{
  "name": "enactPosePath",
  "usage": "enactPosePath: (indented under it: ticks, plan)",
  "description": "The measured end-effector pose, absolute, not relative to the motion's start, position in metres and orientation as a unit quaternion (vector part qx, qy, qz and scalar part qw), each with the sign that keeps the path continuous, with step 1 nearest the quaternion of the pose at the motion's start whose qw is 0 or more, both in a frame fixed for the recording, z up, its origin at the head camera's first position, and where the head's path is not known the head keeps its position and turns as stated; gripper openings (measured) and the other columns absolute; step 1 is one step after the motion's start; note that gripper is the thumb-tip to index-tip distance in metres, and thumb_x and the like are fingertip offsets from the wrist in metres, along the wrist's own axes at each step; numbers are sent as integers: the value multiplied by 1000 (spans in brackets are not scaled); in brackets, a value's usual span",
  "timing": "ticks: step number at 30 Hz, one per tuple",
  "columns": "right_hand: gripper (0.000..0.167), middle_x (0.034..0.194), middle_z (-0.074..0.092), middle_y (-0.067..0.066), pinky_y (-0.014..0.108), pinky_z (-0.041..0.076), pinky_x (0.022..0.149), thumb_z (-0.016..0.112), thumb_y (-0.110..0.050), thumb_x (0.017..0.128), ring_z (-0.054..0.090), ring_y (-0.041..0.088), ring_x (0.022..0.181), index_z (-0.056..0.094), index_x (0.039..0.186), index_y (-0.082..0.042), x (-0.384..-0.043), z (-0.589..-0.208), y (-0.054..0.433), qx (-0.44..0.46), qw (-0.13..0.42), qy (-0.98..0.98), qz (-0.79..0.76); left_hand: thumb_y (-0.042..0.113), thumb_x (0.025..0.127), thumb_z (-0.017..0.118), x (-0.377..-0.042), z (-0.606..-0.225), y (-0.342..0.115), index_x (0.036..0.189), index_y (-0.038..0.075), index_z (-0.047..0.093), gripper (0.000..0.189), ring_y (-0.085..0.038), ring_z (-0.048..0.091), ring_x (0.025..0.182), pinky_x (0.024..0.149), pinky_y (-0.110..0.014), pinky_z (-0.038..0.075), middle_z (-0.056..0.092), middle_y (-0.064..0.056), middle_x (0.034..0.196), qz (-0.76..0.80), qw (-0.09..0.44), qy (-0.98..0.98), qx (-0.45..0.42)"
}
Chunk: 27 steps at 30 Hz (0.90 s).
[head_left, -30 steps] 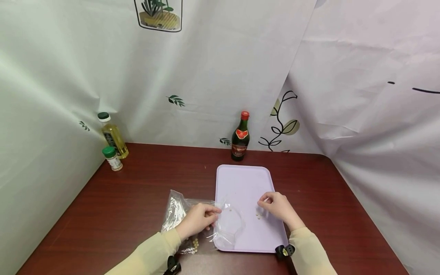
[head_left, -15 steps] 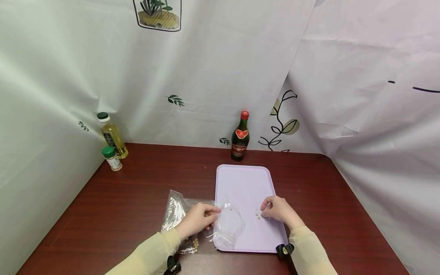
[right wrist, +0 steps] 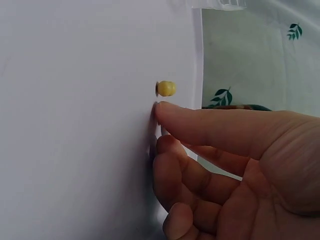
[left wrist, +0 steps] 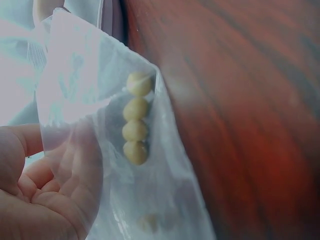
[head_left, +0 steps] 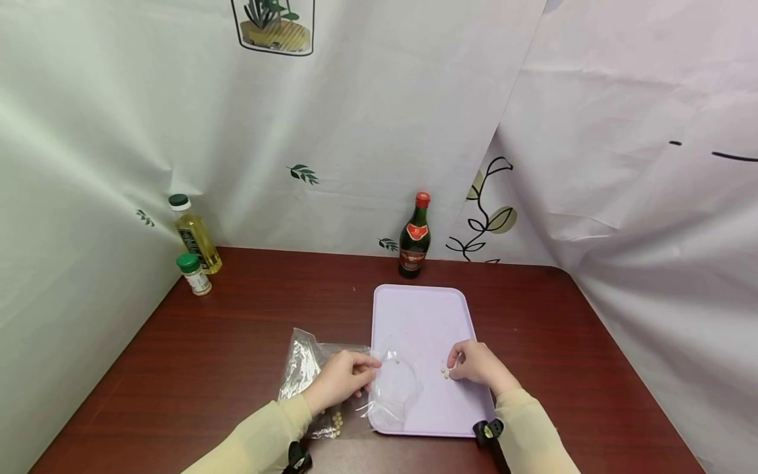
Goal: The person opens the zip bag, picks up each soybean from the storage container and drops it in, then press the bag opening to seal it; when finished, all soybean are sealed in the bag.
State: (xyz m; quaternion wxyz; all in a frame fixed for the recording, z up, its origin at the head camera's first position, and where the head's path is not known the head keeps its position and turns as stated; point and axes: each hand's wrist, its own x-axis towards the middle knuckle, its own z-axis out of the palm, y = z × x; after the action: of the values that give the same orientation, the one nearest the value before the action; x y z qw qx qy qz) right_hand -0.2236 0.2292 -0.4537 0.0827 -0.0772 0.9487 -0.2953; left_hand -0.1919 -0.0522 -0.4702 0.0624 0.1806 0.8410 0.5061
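Note:
My left hand (head_left: 342, 378) pinches the edge of a clear plastic bag (head_left: 301, 365), whose wide mouth spreads over the left part of a lilac tray (head_left: 417, 309). Several yellowish soybeans (left wrist: 135, 131) lie inside the bag, stacked in a row in the left wrist view. On the tray, my right hand (head_left: 478, 363) has its thumb and fingertips down beside a few loose soybeans (head_left: 443, 371). In the right wrist view, one soybean (right wrist: 166, 88) sits just beyond the thumb tip. Thumb and forefinger stand slightly apart there, with nothing visible between them. Another soybean (head_left: 397, 361) shows near the bag's mouth.
Behind the tray stands a dark green bottle (head_left: 414, 237) with a red cap. An oil bottle (head_left: 198, 237) and a green-capped jar (head_left: 195, 275) are at the table's back left corner. Printed cloth (head_left: 355, 131) hangs around the brown table (head_left: 254, 296).
My right hand has come down to the tray and slightly right, its fingertips now beside the loose soybeans. My left hand and the bag have stayed in place.

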Motion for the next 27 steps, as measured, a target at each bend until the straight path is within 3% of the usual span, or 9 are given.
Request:
enactPosePath:
  ticks: [20, 27]
  plan:
    - [21, 56, 48, -3, 25, 36, 50, 76, 0, 64, 44, 13, 55, 58, 63, -11, -223, -452, 227, -81, 79, 957, -268, 0, 84, 62, -192, -469, -52, 104, -4, 69, 21, -8, 54, 46, 41, -21, 47, 67, -6, 65, 504, 66, 842, 179]
    - [18, 58, 53, -5, 25, 39, 52, 76, -6, 70, 47, 11, 57, 61, 63, -12, -220, -448, 225, -71, 63, 962, -255, 0, 84, 62, -192, -469, -52, 104, -5, 69, 21, -6, 54, 46, 41, -21, 47, 67, -6, 66, 502, 67, 844, 177]
